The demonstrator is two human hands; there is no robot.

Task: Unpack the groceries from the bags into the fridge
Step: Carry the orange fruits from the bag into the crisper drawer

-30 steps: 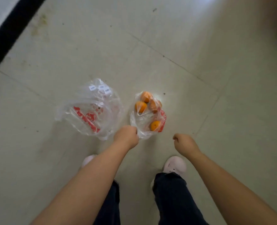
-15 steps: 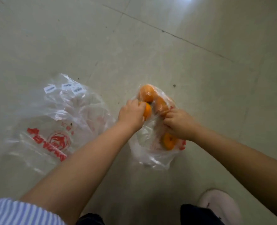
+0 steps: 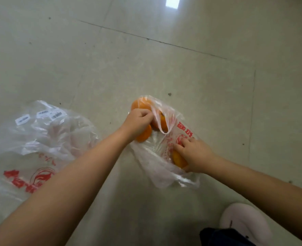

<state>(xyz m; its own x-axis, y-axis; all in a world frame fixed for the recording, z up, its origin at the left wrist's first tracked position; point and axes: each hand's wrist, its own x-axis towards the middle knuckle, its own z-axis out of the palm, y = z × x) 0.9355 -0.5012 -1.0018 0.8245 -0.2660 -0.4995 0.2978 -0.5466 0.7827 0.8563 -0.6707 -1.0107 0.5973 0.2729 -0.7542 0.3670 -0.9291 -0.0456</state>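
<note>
Head view: since half a second ago both hands have shifted on the orange bag (image 3: 166,157), the left hand (image 3: 137,124) now pinching its handle loop at 12 o'clock, the right hand (image 3: 192,155) curled on the printed side at 3 o'clock over one of the oranges (image 3: 179,159); the bag rests on the floor (image 3: 164,68), the second bag (image 3: 40,146) well apart at 9 o'clock. Risk: thin film could tear or spill oranges that roll away if pulled unevenly; fridge not in view.
</note>
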